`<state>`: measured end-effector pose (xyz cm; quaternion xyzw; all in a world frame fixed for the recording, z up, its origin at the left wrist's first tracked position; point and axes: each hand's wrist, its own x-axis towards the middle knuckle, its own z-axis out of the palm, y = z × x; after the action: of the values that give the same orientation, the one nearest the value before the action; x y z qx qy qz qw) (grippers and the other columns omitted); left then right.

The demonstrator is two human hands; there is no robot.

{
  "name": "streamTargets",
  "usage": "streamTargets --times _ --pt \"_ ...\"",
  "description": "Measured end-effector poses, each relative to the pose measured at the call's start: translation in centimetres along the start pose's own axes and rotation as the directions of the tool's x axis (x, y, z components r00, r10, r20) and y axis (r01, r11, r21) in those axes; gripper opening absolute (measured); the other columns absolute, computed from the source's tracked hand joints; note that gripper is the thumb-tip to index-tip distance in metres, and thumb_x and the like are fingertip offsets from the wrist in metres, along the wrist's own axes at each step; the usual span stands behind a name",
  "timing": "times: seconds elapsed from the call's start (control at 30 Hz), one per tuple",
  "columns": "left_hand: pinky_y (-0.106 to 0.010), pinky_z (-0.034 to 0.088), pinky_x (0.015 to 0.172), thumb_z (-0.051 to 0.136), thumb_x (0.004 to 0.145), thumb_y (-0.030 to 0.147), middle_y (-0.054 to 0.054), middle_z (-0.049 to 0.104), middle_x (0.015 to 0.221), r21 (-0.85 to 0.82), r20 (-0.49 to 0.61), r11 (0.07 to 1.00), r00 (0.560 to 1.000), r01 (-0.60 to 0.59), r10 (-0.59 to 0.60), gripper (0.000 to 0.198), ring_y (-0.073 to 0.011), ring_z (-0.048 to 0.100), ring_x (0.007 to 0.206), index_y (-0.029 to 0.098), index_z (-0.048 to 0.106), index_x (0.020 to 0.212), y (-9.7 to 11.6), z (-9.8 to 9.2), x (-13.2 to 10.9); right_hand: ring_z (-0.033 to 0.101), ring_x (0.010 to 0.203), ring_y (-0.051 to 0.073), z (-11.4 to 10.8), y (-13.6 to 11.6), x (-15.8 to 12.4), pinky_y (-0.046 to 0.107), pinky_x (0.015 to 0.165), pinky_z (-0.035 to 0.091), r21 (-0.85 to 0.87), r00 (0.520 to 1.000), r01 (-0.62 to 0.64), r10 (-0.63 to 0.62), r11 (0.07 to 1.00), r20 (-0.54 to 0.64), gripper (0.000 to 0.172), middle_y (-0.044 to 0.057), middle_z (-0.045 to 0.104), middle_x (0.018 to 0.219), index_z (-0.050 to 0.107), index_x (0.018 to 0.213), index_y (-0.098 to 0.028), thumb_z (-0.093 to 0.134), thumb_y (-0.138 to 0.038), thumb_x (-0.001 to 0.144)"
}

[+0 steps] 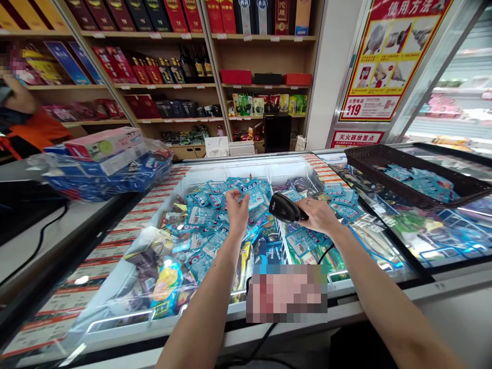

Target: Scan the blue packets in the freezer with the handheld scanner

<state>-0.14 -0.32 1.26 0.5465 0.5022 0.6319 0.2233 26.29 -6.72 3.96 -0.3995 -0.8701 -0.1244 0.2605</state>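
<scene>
While shelves (265, 39) overlook the freezer (230, 170), the right grip (318, 215) clasps a scanner (284, 207), the left grip (237, 209) unclear.

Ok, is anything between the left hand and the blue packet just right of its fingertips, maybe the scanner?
Nothing visible stands between the left hand and that blue packet. The black scanner, held in the right hand, sits beyond the packet's right side.
</scene>
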Motion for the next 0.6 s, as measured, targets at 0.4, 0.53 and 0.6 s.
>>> streamTargets --times 0.4,0.53,0.6 --pt "-0.026 0.048 0.070 0.059 0.079 0.043 -0.006 0.050 0.097 0.031 -0.012 0.999 1.000 -0.027 0.028 0.039 -0.0134 0.055 0.081 0.019 0.041 0.104 0.34 0.33 -0.24 0.062 0.090 0.020 -0.05 0.00 -0.01 0.030 0.074 0.048 -0.005 0.999 0.008 -0.008 1.000 0.045 0.031 0.009 0.066 0.102 0.059 0.108 -0.018 0.059 -0.033 0.081" --pt "-0.025 0.048 0.067 0.059 0.079 0.048 -0.006 0.050 0.096 0.072 -0.017 0.997 1.000 -0.019 0.020 0.041 -0.0142 0.054 0.081 0.019 0.042 0.104 0.66 0.35 -0.29 0.062 0.090 0.020 0.01 0.05 -0.02 0.030 0.073 0.048 -0.008 0.999 0.007 -0.007 1.000 0.042 0.031 0.009 0.066 0.104 0.059 0.108 -0.019 0.059 -0.033 0.081" --pt "-0.025 0.048 0.065 0.058 0.080 0.048 -0.006 0.051 0.096 0.074 -0.008 0.997 1.000 -0.024 0.025 0.042 -0.0132 0.054 0.077 0.019 0.042 0.105 0.73 0.31 -0.31 0.062 0.090 0.020 -0.02 0.16 -0.08 0.029 0.072 0.047 -0.019 0.999 0.006 -0.005 1.000 0.040 0.031 0.009 0.066 0.103 0.059 0.108 -0.019 0.058 -0.034 0.081"
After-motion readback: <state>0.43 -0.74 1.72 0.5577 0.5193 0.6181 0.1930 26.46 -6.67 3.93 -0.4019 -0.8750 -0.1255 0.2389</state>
